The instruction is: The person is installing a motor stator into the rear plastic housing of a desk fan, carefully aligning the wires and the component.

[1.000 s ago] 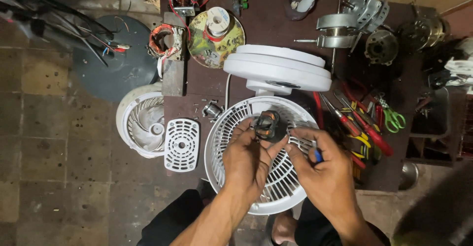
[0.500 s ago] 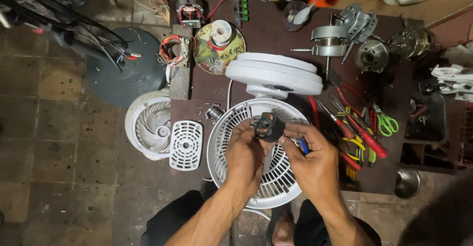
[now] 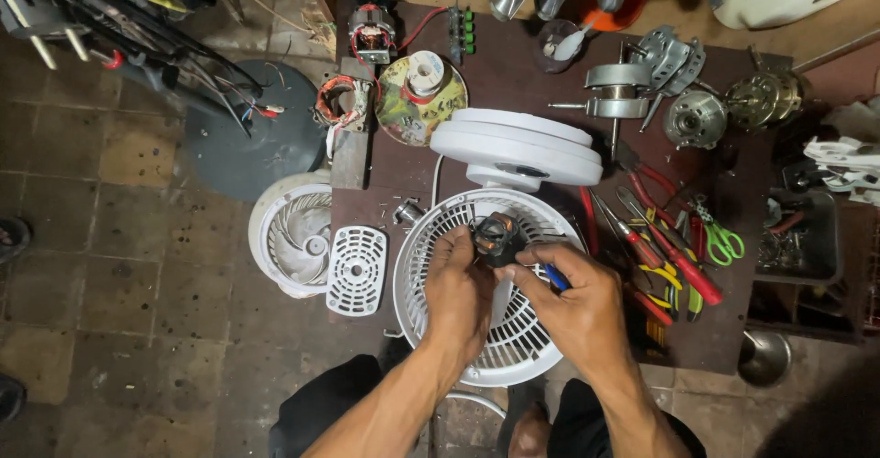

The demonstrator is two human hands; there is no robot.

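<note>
Directly under both hands I logged a white fan grille, lying flat on the dark workbench. My left hand was curled, its fingers closed on a small dark fan motor held just above the grille's hub. My right hand pinched the motor's other side while gripping a blue-handled tool. Right of that hand lay red-handled pliers; left of the left hand, a small white vented cover.
</note>
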